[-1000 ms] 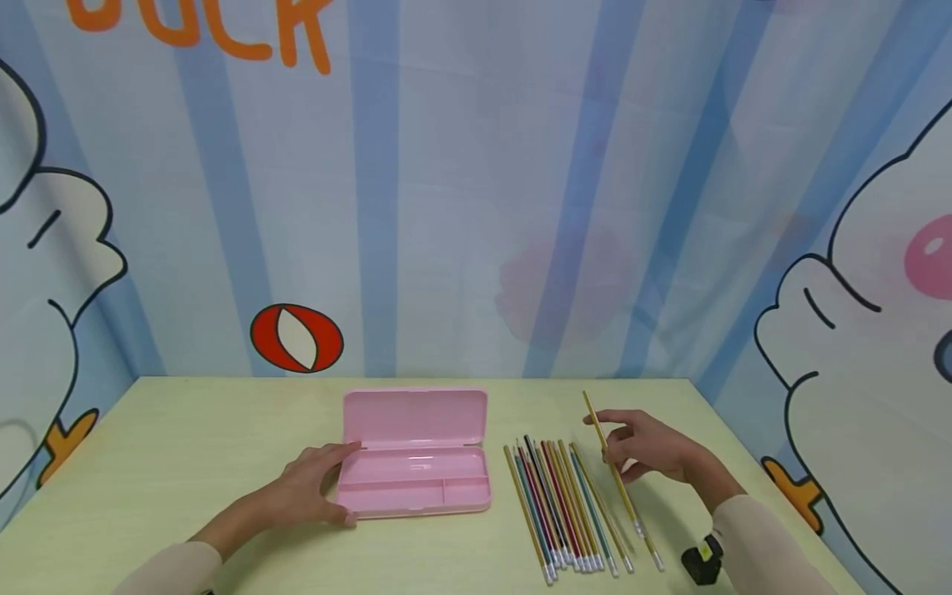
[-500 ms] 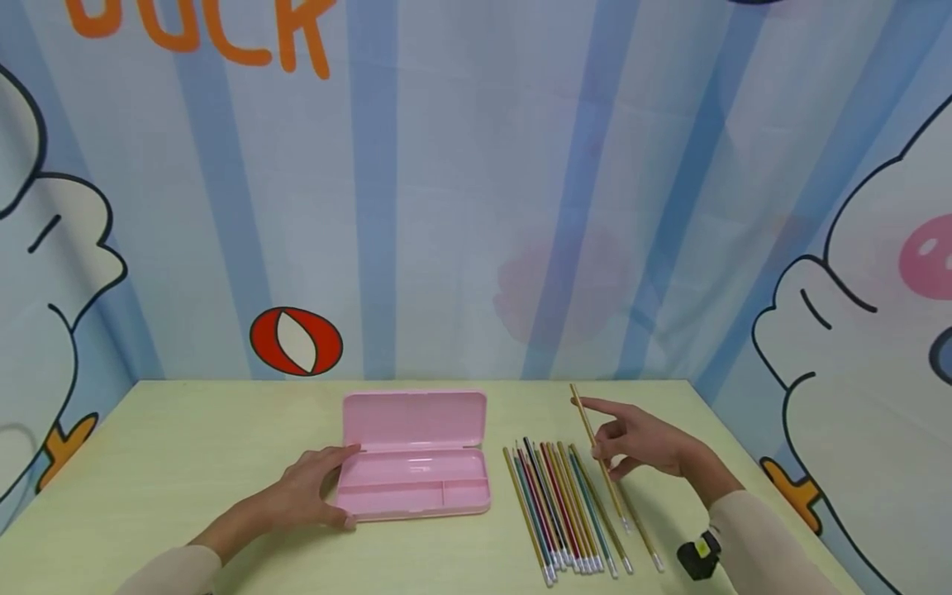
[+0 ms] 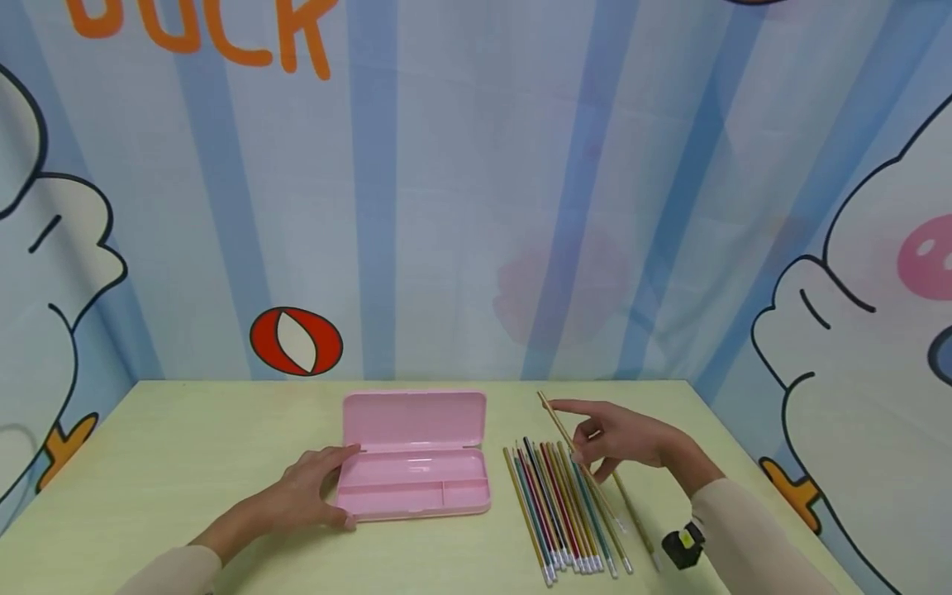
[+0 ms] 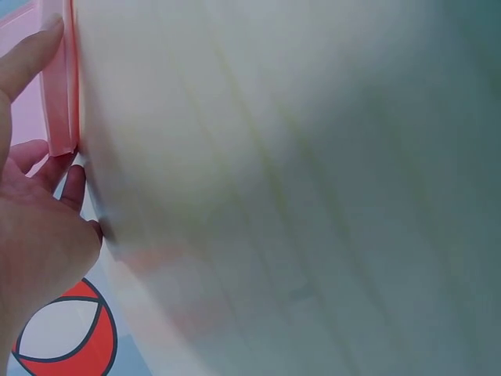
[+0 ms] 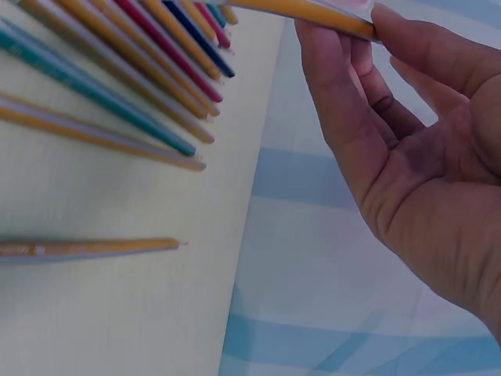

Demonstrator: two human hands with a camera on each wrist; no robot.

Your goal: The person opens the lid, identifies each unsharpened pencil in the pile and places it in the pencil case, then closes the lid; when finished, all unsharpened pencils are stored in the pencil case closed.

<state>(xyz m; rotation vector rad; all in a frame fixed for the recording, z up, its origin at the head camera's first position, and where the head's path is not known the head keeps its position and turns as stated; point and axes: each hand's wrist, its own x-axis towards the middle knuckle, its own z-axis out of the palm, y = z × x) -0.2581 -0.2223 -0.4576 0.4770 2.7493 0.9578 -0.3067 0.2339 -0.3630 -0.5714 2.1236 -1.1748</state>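
A pink pencil case (image 3: 415, 473) lies with its lid up on the table. My left hand (image 3: 305, 489) holds its left side, thumb at the front corner and fingers near the hinge. In the left wrist view, thumb and fingers span the case's end wall (image 4: 59, 102). My right hand (image 3: 628, 434) pinches a yellow pencil (image 3: 556, 420) above the right part of a row of pencils (image 3: 571, 512). The held pencil (image 5: 321, 12) slants, eraser end toward me, index finger stretched along it. Right of the row lies a single yellow pencil (image 3: 635, 514).
The pale table (image 3: 238, 430) ends at a striped blue curtain (image 3: 454, 207) with cartoon figures. The pencils in the row are yellow, green, red and dark, with white erasers facing me. A small black device (image 3: 683, 546) sits by the right sleeve.
My right hand has moved left with the yellow pencil, from over the lone pencil to above the row's right side. The left hand and case have stayed put.
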